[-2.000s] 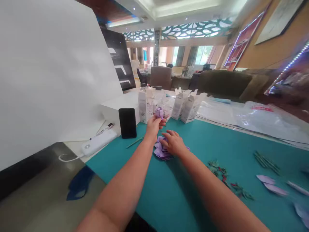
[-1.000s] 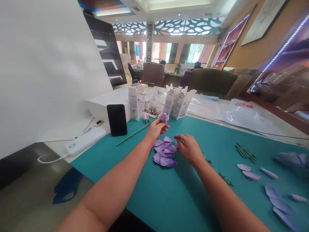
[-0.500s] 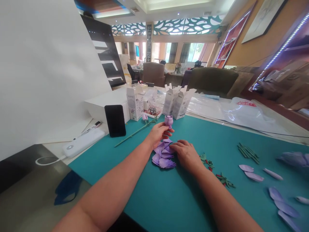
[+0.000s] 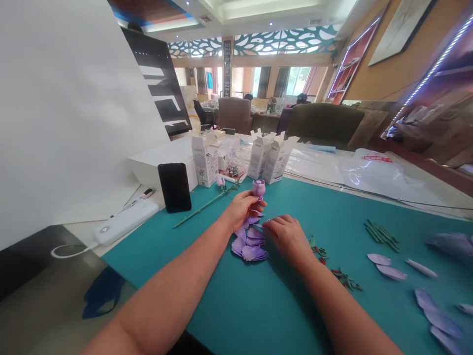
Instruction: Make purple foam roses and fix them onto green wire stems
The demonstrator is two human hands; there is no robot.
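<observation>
Teal felt covers the near part of the work table (image 4: 258,305), with a white board leaning at the left and a lounge with armchairs and windows far behind. At the middle of the mat the left hand (image 4: 242,209) is closed around the base of a small purple flower bud (image 4: 258,187), holding it upright just above a pile of loose purple petals (image 4: 249,244). The right hand (image 4: 288,236) rests at the edge of that pile with its fingers curled, apparently pinching one petal, though the grip itself is too small to make out. Judging from how things lie, the bloom is at an early stage: only the tight centre is formed, and most petals remain unattached. A finished-looking stemmed flower (image 4: 210,201) lies on the mat toward the boxes, so one piece may already be complete. Still unused to the right are small green leaf sprigs (image 4: 342,276), a bundle of green stems (image 4: 380,232) and larger pale purple petals (image 4: 388,266) scattered well apart from the hands. Behind the hands stand open white cartons (image 4: 271,157); one bears a small flower drawing, but its print is too small to read. A dark phone (image 4: 174,187) stands upright near a white power bank (image 4: 125,222), and a red label on the clear plastic sheet (image 4: 373,172) is illegible.
</observation>
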